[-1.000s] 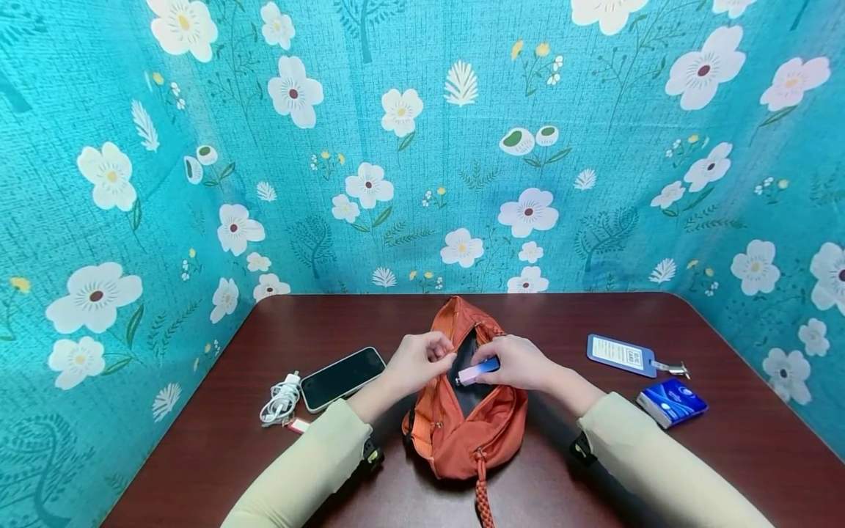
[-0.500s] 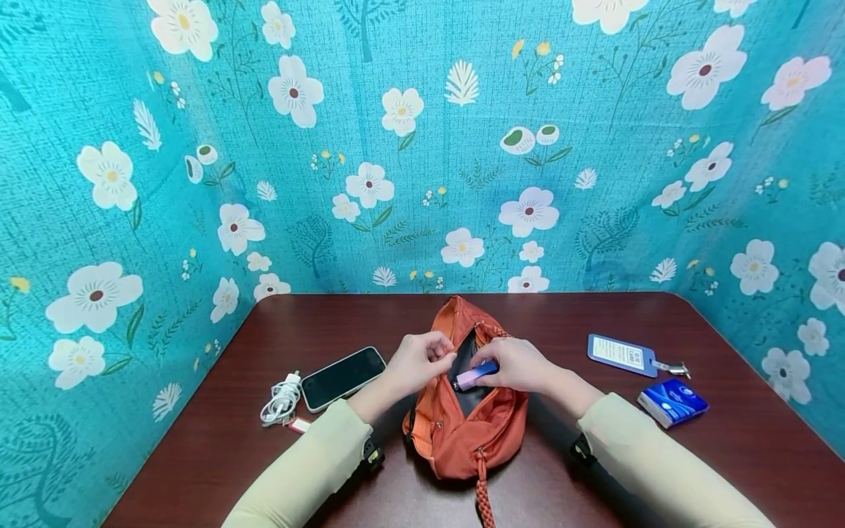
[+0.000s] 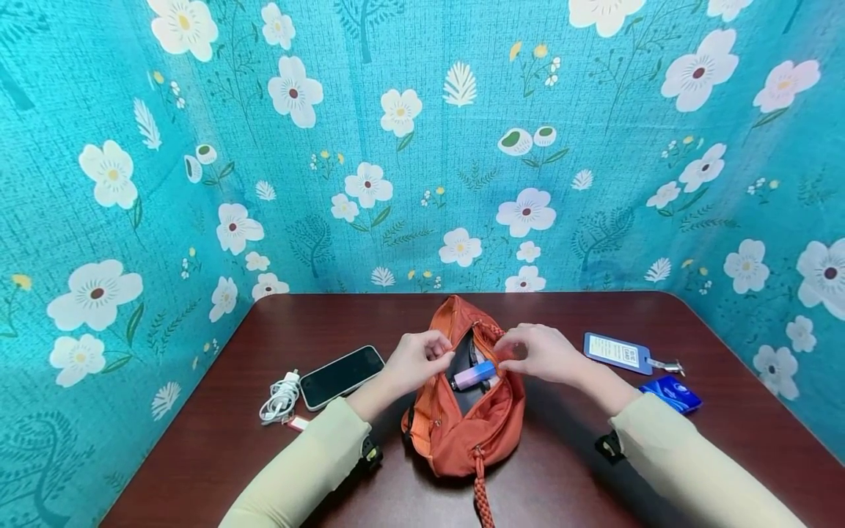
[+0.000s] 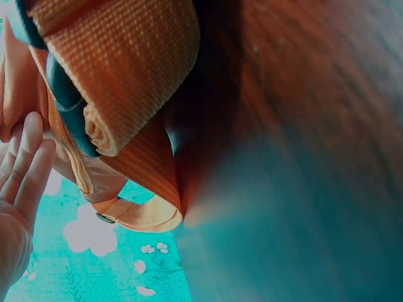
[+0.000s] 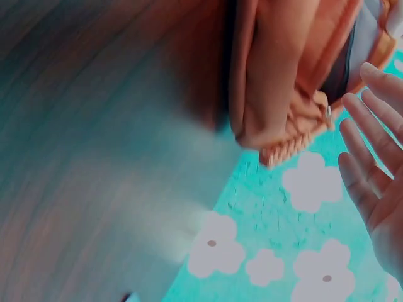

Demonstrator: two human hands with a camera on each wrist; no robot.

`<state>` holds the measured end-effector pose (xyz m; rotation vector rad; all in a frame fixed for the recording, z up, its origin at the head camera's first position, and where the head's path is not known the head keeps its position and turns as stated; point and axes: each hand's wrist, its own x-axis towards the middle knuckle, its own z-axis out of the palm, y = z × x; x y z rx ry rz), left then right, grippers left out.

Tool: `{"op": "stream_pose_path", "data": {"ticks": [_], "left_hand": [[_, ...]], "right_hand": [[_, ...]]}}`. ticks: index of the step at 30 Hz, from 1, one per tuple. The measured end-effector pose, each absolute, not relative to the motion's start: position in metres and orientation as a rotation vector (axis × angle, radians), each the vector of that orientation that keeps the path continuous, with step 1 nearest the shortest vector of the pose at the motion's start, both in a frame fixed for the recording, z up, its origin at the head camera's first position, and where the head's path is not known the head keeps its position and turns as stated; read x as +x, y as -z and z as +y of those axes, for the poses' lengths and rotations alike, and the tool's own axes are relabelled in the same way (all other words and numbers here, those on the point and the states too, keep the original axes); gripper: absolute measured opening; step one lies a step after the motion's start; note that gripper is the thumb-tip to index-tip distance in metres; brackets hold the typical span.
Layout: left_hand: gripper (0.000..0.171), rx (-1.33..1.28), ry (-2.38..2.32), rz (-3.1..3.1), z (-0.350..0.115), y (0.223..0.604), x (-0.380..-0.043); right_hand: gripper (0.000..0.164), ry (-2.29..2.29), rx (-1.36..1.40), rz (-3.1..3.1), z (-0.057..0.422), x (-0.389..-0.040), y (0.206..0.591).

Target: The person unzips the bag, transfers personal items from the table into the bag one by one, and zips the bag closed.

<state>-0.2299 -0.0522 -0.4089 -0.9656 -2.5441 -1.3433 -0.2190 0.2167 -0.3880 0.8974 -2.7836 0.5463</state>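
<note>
An orange-red bag [image 3: 455, 440] lies on the table with its zipped mouth spread, showing a grey lining. Inside the mouth rests a small slim block [image 3: 474, 375] that shades from pink to blue; its exact kind is unclear. My left hand [image 3: 414, 361] pinches the bag's left rim between thumb and fingers. Over the right rim is my right hand [image 3: 544, 356], its thumb and fingers parted and holding nothing. In the right wrist view those fingers [image 5: 362, 138] look extended beside the bag's side. The left wrist view shows mainly orange straps [image 4: 126, 69] near the left fingers.
Left of the bag lie a phone [image 3: 342, 377], a white charger with coiled cable [image 3: 280, 398] and a small red-and-white item [image 3: 298, 423]. On the right are a blue card holder [image 3: 617, 352] and a blue tissue pack [image 3: 673, 394], partly behind the right sleeve. A braided cord [image 3: 484, 502] trails toward the front.
The right hand has let go of the pink-and-blue block, leaving it in the bag's mouth, and has drawn back to the right. The left hand stays at the rim.
</note>
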Motion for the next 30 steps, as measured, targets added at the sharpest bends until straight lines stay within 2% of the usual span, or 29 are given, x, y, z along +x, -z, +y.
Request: {"op": "stream_pose_path", "data": {"ticks": [9, 16, 24, 30], "left_hand": [[0.005, -0.971, 1.328, -2.543, -0.053, 0.407, -0.229], [0.004, -0.971, 1.322, -2.543, -0.052, 0.408, -0.228], [0.004, -0.962, 1.312, -2.552, -0.052, 0.41, -0.23], [0.004, -0.969, 1.324, -2.549, -0.051, 0.412, -0.231]], "right_hand": [[0.027, -0.627, 0.772, -2.831, 0.263, -0.207, 0.378], [0.027, -0.599, 0.693, -2.819, 0.307, -0.186, 0.368], [0.044, -0.537, 0.524, -2.917, 0.354, -0.166, 0.367], [0.051, -0.491, 0.53, -2.972, 0.379, -0.156, 0.373]]}}
